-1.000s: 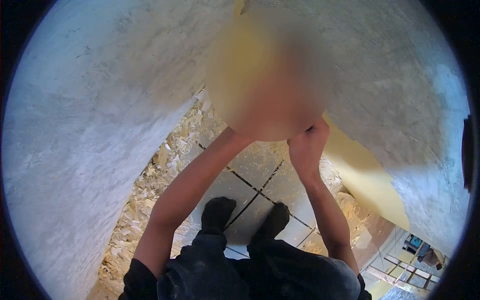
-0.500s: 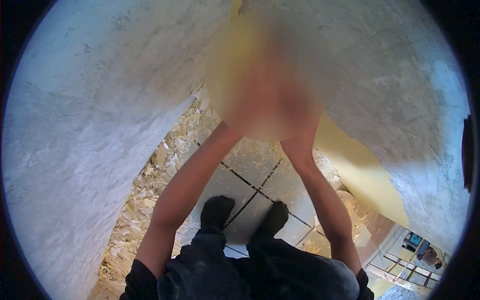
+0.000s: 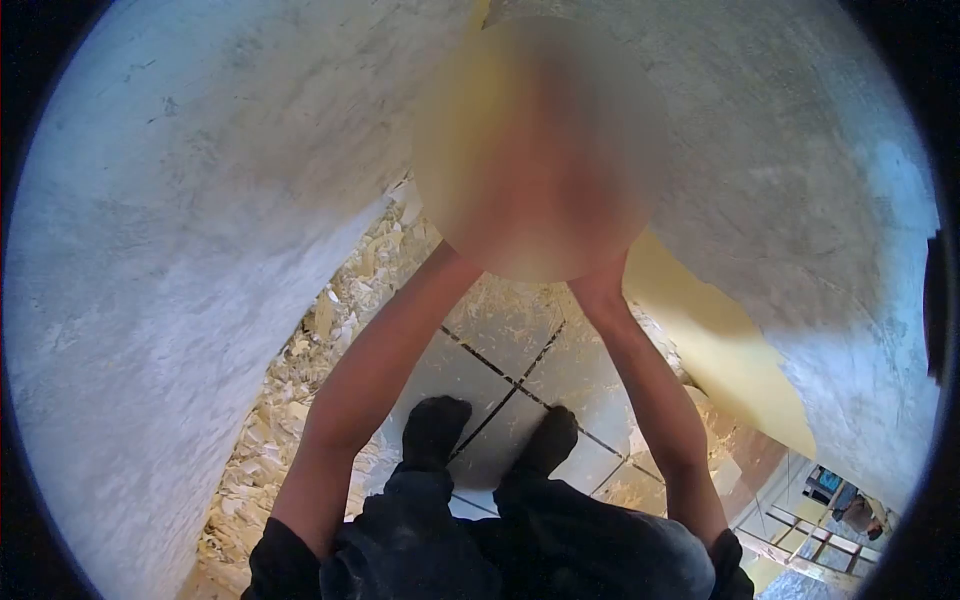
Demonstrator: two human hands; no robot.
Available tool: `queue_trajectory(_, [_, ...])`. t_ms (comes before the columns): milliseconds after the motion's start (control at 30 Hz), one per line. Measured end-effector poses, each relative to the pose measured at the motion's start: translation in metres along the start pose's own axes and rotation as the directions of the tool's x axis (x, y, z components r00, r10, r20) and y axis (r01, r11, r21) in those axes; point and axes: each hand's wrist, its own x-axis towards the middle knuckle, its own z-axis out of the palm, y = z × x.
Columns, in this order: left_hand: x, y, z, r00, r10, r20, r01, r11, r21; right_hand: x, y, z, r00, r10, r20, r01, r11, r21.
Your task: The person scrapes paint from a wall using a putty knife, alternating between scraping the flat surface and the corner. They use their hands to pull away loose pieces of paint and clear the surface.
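Observation:
Both my arms reach forward to the corner between two scraped grey walls. A round blur covers my left hand (image 3: 490, 215) and my right hand (image 3: 592, 225), so their fingers and anything in them are hidden. The hands are close together, near the right wall (image 3: 780, 150). A band of yellow paint (image 3: 720, 345) with a ragged upper edge remains low on that wall, beside my right forearm. The left wall (image 3: 200, 220) is bare and mottled, and a sliver of yellow shows at the top of the corner.
Pale paint flakes (image 3: 270, 450) lie heaped along the foot of the left wall. My feet (image 3: 435, 430) in dark coverings stand on light floor tiles (image 3: 490, 345) with dark joints. At the lower right are a wooden frame (image 3: 815, 545) and a person (image 3: 857, 513).
My right forearm and wrist have shifted slightly, and my view has moved a little. The walls and flakes look the same.

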Motion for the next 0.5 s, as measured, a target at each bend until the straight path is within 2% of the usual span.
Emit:
queue_trajectory(33, [-0.002,0.003,0.001,1.0,0.005,-0.002,-0.005,1.0,-0.002,0.003,-0.006,0.003,0.996,0.058,0.063,-0.056,0.998,-0.035])
queue_trajectory(67, [-0.009,0.009,0.0,1.0,-0.017,0.009,0.017,1.0,-0.026,-0.001,-0.002,0.005,0.991,-0.131,-0.039,0.13,0.991,-0.018])
queue_trajectory(133, [-0.006,0.007,-0.002,1.0,-0.023,0.013,0.024,0.999,-0.037,-0.008,0.007,0.0,0.99,-0.116,-0.084,0.115,0.993,-0.016])
queue_trajectory(200, [-0.004,-0.006,0.007,0.985,0.157,-0.066,-0.144,0.976,0.164,-0.006,0.008,0.002,0.99,-0.083,-0.117,0.081,0.997,-0.02])
queue_trajectory(233, [-0.008,-0.005,0.006,0.988,0.143,-0.057,-0.132,0.979,0.157,0.002,0.003,0.006,0.999,-0.013,-0.05,0.011,1.0,-0.027])
queue_trajectory(267, [-0.007,-0.005,0.003,0.996,0.05,-0.078,-0.042,0.993,0.108,0.008,0.0,0.008,0.999,0.045,0.016,-0.044,0.998,-0.039])
queue_trajectory(300, [-0.003,-0.004,0.0,0.994,-0.033,-0.103,0.04,0.997,0.062,0.005,-0.002,0.006,0.999,0.036,0.017,-0.035,0.998,-0.042])
queue_trajectory(333, [-0.006,0.001,-0.001,0.994,-0.03,-0.108,0.037,0.997,0.061,-0.004,-0.002,0.004,0.999,-0.048,-0.019,0.047,0.998,-0.045])
queue_trajectory(367, [-0.011,0.007,-0.002,0.999,0.03,-0.038,-0.028,0.999,0.031,-0.007,-0.003,0.005,0.989,-0.134,-0.057,0.132,0.99,-0.047])
queue_trajectory(400, [-0.011,0.01,-0.003,0.995,0.093,0.029,-0.093,0.996,0.0,-0.004,-0.002,0.003,0.988,-0.146,-0.057,0.143,0.989,-0.042])
queue_trajectory(500, [0.003,-0.003,0.005,0.998,0.061,-0.022,-0.06,0.997,0.046,-0.002,0.004,-0.002,0.997,-0.005,-0.083,0.008,1.0,0.026])
